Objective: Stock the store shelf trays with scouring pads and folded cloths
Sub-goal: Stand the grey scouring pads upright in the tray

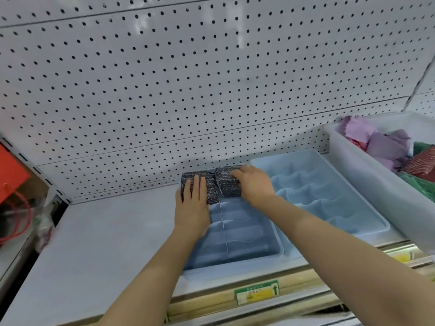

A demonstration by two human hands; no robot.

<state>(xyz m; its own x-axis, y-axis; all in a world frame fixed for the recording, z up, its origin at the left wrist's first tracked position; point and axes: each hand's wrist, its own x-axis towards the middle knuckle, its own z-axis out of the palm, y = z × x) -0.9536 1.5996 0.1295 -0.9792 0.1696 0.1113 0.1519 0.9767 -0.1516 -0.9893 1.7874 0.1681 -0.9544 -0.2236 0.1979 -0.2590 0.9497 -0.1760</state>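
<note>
Two dark grey scouring pads lie side by side at the far end of the left blue tray (254,245). My left hand (193,205) presses flat, fingers straight, on the left scouring pad (210,184). My right hand (254,184) lies over the right scouring pad (227,182), fingers resting on its top. A second blue tray (367,222) with wavy dividers sits to the right and holds nothing. Folded purple cloths (381,144), red cloths (421,165) and green cloths (421,184) fill a white bin (367,170) at the far right.
A white pegboard wall (188,78) backs the grey shelf (94,243). A green and yellow price label (256,291) sits on the shelf's front rail. Red cables (18,220) and an orange box (11,170) are on the neighbouring shelf at the left.
</note>
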